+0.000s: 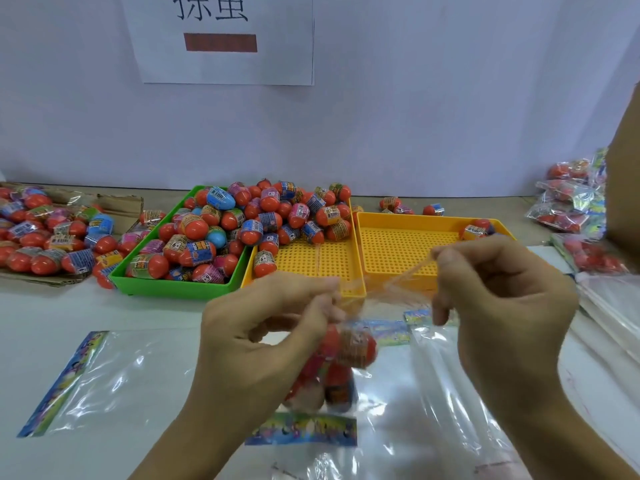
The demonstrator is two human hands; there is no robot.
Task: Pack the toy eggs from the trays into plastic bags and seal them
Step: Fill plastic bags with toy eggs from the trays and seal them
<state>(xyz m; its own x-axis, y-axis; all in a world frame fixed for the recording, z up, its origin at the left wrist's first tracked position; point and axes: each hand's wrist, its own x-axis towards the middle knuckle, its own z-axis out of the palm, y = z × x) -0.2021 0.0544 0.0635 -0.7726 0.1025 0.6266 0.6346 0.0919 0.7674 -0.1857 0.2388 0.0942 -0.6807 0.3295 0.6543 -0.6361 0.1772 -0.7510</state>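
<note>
Your left hand (277,317) pinches the gathered neck of a filled bag (332,368) that hangs just below its fingers, above the desk (138,313), with several toy eggs (353,344) bunched inside. Your right hand (498,289) is curled, fingertips closed on a thin stretched band (398,275) that runs across to the left hand; it looks like an elastic or a twisted strip of film, though blur keeps me from saying which. Both wrists are raised and the palms turn toward each other, knuckles up. Treat the bag as soft and slippery: the film will slide unless you keep the pinch tight right at the neck, close above the eggs. The eggs themselves are hard, smooth and light, so they will roll and shift inside. The band seems springy; keep it taut or it may snap back. Flat empty bags (104,372) lie under and beside your left hand. Beyond both hands sit a green tray (173,289) heaped with eggs and two yellow trays (408,251), the one past your right hand nearly empty.
</note>
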